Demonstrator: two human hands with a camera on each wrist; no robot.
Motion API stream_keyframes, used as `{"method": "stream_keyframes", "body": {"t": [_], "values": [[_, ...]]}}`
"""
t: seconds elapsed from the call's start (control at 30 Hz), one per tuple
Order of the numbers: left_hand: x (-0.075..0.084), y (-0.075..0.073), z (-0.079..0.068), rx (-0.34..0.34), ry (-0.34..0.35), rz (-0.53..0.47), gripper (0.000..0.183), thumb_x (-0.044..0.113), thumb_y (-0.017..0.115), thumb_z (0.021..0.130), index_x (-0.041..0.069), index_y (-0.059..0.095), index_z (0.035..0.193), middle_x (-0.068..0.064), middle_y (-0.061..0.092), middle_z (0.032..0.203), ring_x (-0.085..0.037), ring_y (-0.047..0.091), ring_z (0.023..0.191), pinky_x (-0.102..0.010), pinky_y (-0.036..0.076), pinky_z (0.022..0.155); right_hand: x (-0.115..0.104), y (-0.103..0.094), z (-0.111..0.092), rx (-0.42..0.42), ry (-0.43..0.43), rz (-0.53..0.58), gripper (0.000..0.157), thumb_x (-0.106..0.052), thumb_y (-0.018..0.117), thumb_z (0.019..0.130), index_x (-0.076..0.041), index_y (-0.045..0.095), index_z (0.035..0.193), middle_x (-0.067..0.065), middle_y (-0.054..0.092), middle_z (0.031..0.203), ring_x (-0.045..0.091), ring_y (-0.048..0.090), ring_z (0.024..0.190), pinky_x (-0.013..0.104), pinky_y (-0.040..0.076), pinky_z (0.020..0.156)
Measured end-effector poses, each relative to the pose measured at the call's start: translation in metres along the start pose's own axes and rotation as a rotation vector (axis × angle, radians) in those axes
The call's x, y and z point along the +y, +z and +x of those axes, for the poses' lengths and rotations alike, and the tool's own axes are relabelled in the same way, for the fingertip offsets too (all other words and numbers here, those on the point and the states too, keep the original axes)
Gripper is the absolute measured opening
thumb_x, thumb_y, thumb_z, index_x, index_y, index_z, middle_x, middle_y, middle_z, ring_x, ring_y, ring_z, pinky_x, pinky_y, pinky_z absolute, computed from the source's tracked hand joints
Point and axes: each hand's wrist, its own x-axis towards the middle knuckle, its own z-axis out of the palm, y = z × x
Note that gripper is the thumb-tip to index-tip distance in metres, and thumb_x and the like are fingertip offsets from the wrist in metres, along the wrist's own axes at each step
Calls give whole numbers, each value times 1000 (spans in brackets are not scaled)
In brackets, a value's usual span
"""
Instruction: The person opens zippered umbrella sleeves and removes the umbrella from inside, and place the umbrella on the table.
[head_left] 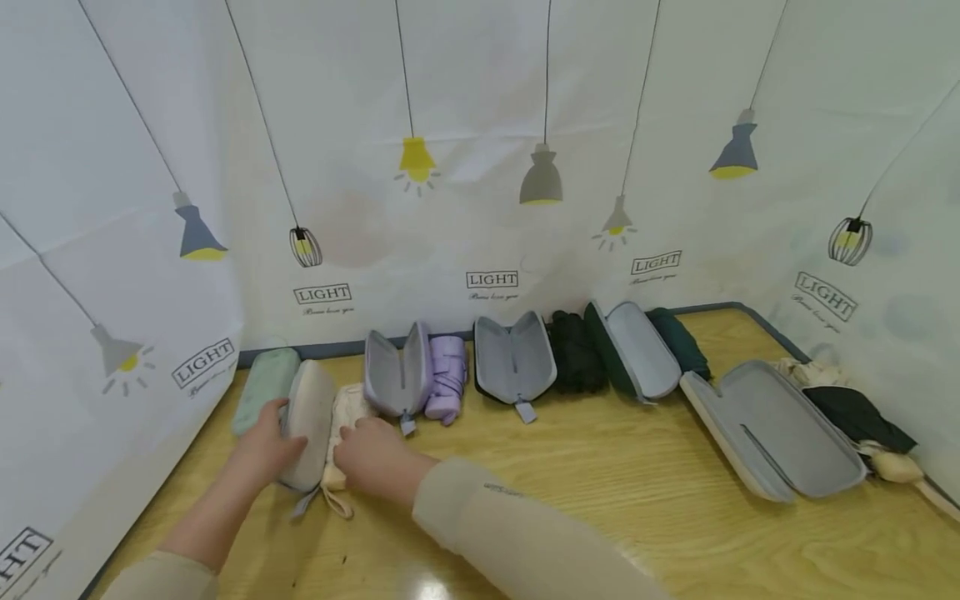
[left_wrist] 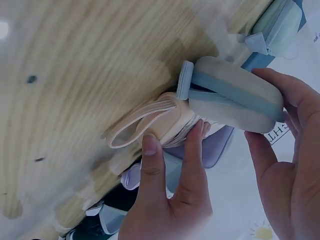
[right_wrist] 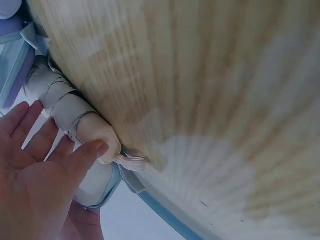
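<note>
At the left of the head view, my left hand (head_left: 264,450) grips a cream zip case (head_left: 313,412), fingers on one side and thumb on the other. The case stands on its edge, its grey-blue zip band and tab showing in the left wrist view. Directly beside it lies a cream folded umbrella (head_left: 347,417) with a wrist loop (left_wrist: 125,131). My right hand (head_left: 381,458) holds this umbrella, its thumb near the handle end in the right wrist view. A mint-green case (head_left: 267,382) lies on the left hand's far side.
Along the wall stand an open purple case (head_left: 388,379), a purple umbrella (head_left: 447,375), an open black case (head_left: 515,358), a black umbrella (head_left: 576,350), an open dark green case (head_left: 645,350) and a dark green umbrella (head_left: 681,343). At right lies a large open cream case (head_left: 798,433).
</note>
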Motion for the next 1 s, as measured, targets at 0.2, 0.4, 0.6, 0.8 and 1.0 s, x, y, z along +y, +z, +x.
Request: {"method": "stream_keyframes", "body": {"t": [0.2, 0.4, 0.6, 0.8, 1.0], "values": [[7, 2, 23, -19, 14, -7, 66, 8, 45, 87, -10, 6, 138, -38, 20, 134, -52, 29, 116, -57, 34, 88, 3, 8, 14, 26, 95, -14, 14, -45, 59, 83, -34, 65, 89, -12, 61, 97, 9, 54, 73, 25, 45, 56], [12, 4, 45, -43, 8, -34, 64, 1, 35, 84, -8, 3, 139, -34, 17, 137, -49, 26, 120, -57, 29, 92, 10, 12, 24, 76, 109, 7, 10, -41, 59, 83, -33, 66, 83, -14, 63, 81, 7, 56, 76, 25, 45, 62], [10, 4, 69, -79, 15, -30, 60, 0, 29, 88, -10, -1, 138, -34, 12, 139, -48, 20, 124, -57, 25, 96, 17, 15, 37, 65, 134, 0, 14, -33, 52, 89, -32, 66, 91, -11, 63, 91, 11, 56, 84, 33, 40, 86], [12, 2, 86, -85, 3, -2, 60, -2, 27, 85, -11, -1, 138, -35, 15, 137, -48, 23, 122, -56, 28, 95, 24, 20, 50, -25, 165, -4, 22, -29, 46, 93, -35, 63, 106, -12, 58, 113, 11, 50, 107, 38, 28, 99], [12, -2, 89, -16, -63, 92, 58, 8, 32, 85, -13, 14, 136, -40, 21, 127, -50, 22, 114, -55, 34, 88, 28, 23, 57, -65, 173, -11, 25, -29, 44, 94, -33, 60, 114, -11, 55, 119, 11, 44, 113, 35, 32, 96]]}}
